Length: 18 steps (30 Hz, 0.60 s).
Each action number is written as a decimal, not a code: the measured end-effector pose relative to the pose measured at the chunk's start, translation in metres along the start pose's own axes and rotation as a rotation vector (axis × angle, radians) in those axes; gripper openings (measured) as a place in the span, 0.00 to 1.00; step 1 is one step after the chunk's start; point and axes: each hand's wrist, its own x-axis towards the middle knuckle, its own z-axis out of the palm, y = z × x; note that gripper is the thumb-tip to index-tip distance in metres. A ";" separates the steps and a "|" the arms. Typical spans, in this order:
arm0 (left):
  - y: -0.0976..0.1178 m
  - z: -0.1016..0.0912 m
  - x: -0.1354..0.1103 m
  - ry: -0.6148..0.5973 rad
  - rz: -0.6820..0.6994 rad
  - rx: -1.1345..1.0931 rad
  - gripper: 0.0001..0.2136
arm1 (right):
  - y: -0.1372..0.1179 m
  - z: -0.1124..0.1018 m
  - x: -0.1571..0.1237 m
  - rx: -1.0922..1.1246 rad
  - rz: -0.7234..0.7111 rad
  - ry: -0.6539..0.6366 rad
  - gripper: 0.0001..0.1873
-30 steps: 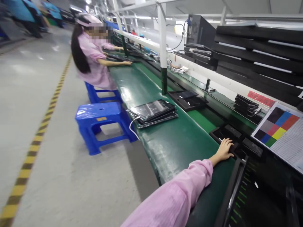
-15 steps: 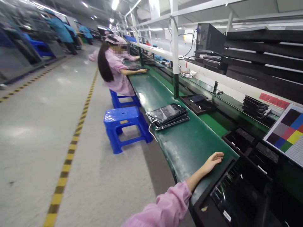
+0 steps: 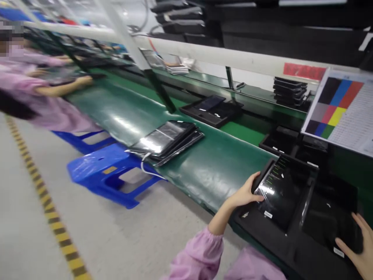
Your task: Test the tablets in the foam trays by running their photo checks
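A black tray (image 3: 250, 223) lies at the front right of the green bench, with two flat black screen panels in its recesses. My left hand (image 3: 243, 193) rests at the tray's left edge, thumb and fingers spread, the thumb tip by the left panel (image 3: 288, 194). That panel is glossy, with a small white label near its lower edge. At the right border of the view, my right hand (image 3: 363, 247) is partly cut off. Its thumb and fingers are apart over the right panel's (image 3: 329, 214) lower right corner, beside a white label. Neither hand visibly grips anything.
Film-covered panels (image 3: 169, 140) lie stacked on the bench (image 3: 221, 167), a white cable (image 3: 145, 165) hanging beside them. Other black trays (image 3: 211, 111) stand behind. A colour chart (image 3: 335, 109) leans at right. Blue stools (image 3: 99, 163) and a pink-sleeved co-worker (image 3: 43, 89) are at left.
The view has swung right and down toward the tray. My left hand has moved from the bench surface to the tray's edge. My right hand has come into view over the right panel.
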 end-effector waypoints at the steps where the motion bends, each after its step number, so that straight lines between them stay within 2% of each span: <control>1: 0.002 0.004 0.006 0.021 -0.015 0.035 0.56 | -0.002 0.003 0.005 -0.075 -0.019 0.012 0.57; 2: 0.002 0.008 0.014 0.051 -0.032 0.071 0.58 | -0.006 0.007 0.013 -0.152 -0.004 -0.008 0.60; 4: 0.002 0.016 0.029 0.128 -0.072 0.137 0.57 | -0.015 0.015 0.027 -0.219 0.026 0.046 0.64; 7: -0.003 0.025 0.047 0.223 -0.122 0.202 0.50 | -0.024 0.020 0.040 -0.193 0.096 0.152 0.63; 9: -0.005 0.028 0.051 0.257 -0.123 0.225 0.44 | -0.024 0.018 0.043 -0.161 0.108 0.175 0.61; 13: -0.008 0.028 0.040 0.288 -0.090 0.242 0.36 | -0.015 0.012 0.055 -0.110 0.103 0.153 0.56; 18: -0.009 0.031 0.007 0.306 -0.107 0.203 0.30 | -0.004 0.007 0.090 -0.024 0.142 0.159 0.42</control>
